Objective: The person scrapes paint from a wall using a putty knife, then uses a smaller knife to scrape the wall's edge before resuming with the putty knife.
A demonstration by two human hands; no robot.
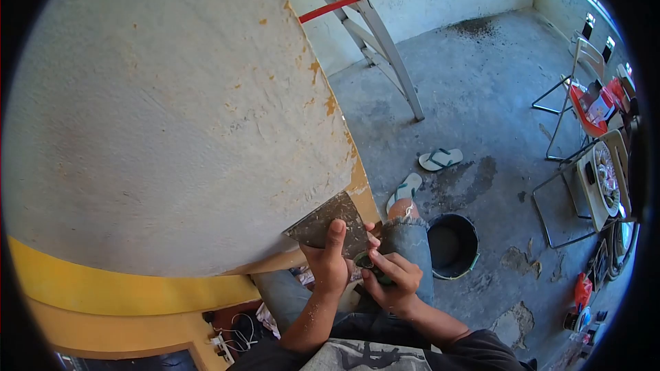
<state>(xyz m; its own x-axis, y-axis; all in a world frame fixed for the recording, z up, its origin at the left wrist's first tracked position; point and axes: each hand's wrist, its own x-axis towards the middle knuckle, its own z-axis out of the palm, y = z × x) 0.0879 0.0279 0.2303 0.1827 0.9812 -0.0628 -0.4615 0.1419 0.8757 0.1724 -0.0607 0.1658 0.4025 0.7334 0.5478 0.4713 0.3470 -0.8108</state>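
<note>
Left hand point(325, 261) closed on the back of a wide scraper blade point(330, 225), thumb laid flat up its face; right hand point(390, 278) wrapped round the scraper's dark handle point(371, 266), fingers curled tight. Blade edge pressed against the lower corner of the pale plastered wall point(172, 117), just above the yellow band point(124, 288). Beyond: stepladder point(371, 27) on the concrete floor point(474, 96), black bucket point(450, 246) beside the knee, pair of sandals point(430, 170) near it.

Ladder point(371, 34), 2 flip-flops point(441, 159), black bucket point(452, 246), folding chairs point(584, 96).
</note>
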